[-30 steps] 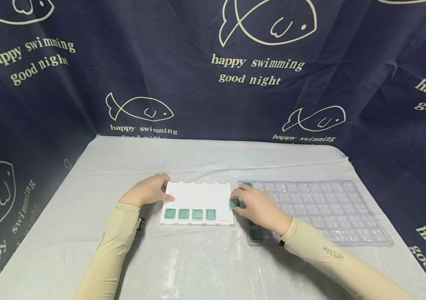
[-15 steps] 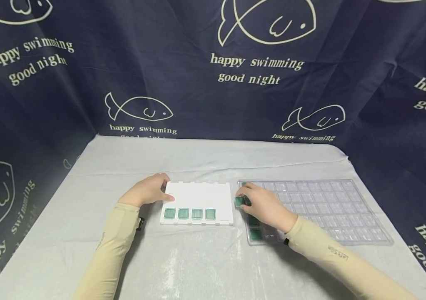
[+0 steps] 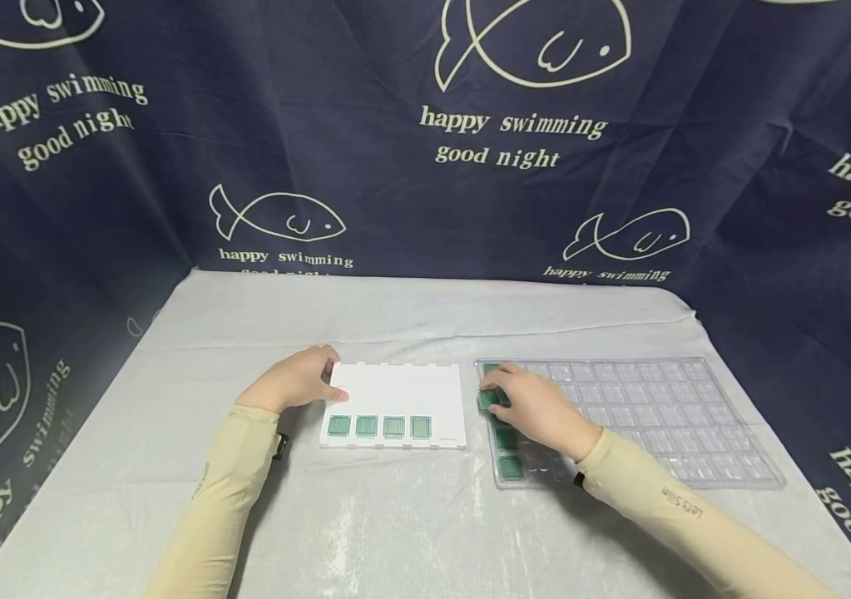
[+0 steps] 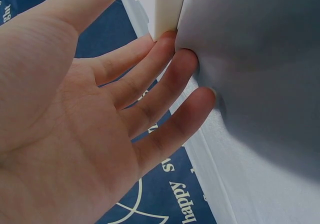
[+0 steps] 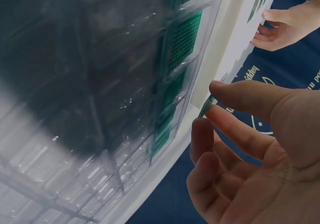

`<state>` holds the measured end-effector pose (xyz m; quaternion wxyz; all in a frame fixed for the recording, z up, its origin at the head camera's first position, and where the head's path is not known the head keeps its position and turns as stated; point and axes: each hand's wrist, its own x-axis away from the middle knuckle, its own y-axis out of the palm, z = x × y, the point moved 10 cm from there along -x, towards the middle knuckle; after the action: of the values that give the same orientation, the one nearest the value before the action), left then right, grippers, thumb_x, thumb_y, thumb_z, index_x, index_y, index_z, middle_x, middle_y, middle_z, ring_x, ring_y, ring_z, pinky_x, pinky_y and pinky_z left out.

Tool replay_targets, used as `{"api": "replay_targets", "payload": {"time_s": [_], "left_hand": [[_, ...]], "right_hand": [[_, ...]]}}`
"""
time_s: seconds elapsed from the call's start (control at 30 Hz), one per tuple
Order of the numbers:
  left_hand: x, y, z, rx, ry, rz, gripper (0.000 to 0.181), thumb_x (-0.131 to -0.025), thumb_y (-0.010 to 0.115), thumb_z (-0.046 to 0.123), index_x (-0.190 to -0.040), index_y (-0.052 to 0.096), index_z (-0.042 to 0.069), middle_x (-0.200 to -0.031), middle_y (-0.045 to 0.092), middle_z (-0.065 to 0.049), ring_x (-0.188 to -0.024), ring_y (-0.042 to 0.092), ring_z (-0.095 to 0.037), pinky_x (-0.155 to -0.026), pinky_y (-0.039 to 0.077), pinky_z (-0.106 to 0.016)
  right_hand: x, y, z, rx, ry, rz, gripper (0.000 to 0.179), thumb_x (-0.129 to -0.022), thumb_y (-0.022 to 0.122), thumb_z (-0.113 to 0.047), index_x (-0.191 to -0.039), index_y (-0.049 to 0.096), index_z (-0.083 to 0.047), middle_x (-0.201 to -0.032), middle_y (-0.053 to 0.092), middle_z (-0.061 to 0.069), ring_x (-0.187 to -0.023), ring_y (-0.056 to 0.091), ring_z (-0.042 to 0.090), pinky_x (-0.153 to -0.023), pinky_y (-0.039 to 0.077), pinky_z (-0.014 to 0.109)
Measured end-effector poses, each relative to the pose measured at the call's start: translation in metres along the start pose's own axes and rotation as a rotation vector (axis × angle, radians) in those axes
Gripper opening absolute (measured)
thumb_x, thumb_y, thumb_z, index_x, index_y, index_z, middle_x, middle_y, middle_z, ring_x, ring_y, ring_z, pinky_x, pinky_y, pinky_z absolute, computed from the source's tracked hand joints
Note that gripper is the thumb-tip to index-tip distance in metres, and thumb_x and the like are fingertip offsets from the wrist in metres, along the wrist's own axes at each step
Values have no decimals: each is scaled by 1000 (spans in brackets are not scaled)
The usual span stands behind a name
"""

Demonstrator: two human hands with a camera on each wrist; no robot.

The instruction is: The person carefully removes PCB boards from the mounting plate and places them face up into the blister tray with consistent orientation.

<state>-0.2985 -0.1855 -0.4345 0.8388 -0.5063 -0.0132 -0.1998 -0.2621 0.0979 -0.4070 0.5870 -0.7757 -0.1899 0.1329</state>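
Observation:
In the head view a white rectangular plate (image 3: 395,391) lies on the table, with several small green square circuit boards (image 3: 367,427) in a row along its near side. My left hand (image 3: 298,380) holds the plate's left end, thumb on top. The left wrist view shows the fingertips against the plate's edge (image 4: 168,14), close to the cloth. Between thumb and fingers, my right hand (image 3: 533,408) pinches another green circuit board (image 3: 487,400), seen nearly edge-on in the right wrist view. It is over the left column of a clear plastic tray (image 3: 642,391).
Several green circuit boards (image 3: 511,467) sit in the tray's leftmost compartments. Grey-white cloth (image 3: 365,524) covers the table, and a navy curtain (image 3: 395,191) printed with fish hangs behind and at both sides.
My right hand has moved right with the pinched circuit board, from the plate's right edge to over the tray's left column. The left hand and the plate have stayed put.

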Motion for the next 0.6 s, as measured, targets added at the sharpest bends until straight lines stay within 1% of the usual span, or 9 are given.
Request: {"api": "replay_targets", "payload": {"time_s": [0.2, 0.27, 0.4, 0.5, 0.6], "left_hand": [[0, 0, 0, 1, -3, 0, 50, -83, 82, 27, -118, 58, 2, -113, 65, -11, -102, 58, -23, -98, 49, -46], [0, 0, 0, 3, -1, 0, 49, -83, 82, 27, -118, 58, 1, -113, 65, -11, -102, 58, -23, -98, 49, -46], [-1, -1, 0, -2, 3, 3, 50, -84, 82, 27, -118, 58, 1, -114, 65, -11, -103, 59, -24, -100, 49, -47], [-1, 0, 0, -4, 4, 3, 50, -84, 82, 27, -119, 58, 1, -114, 65, -12, -104, 59, -25, -100, 49, -47], [0, 0, 0, -3, 3, 0, 50, -84, 82, 27, -119, 58, 1, -115, 66, -11, -104, 59, -24, -100, 49, -47]], "right_hand": [[0, 0, 5, 20, 15, -2, 32, -87, 79, -15, -118, 71, -12, -124, 68, 11, -83, 65, 17, -60, 52, 29], [0, 0, 7, 20, 23, -5, 32, -87, 79, -15, -118, 71, -12, -124, 68, 11, -82, 64, 17, -60, 51, 29], [0, 0, 7, 19, 14, -4, 31, -88, 78, -15, -118, 71, -12, -116, 68, 9, -74, 58, 13, -59, 49, 28], [0, 0, 7, 17, 6, 2, 32, -87, 78, -14, -118, 71, -11, -114, 68, 8, -74, 57, 13, -60, 50, 30], [0, 0, 8, 12, 6, 4, 32, -87, 79, -14, -118, 71, -11, -113, 69, 8, -77, 60, 15, -65, 54, 33]]}}
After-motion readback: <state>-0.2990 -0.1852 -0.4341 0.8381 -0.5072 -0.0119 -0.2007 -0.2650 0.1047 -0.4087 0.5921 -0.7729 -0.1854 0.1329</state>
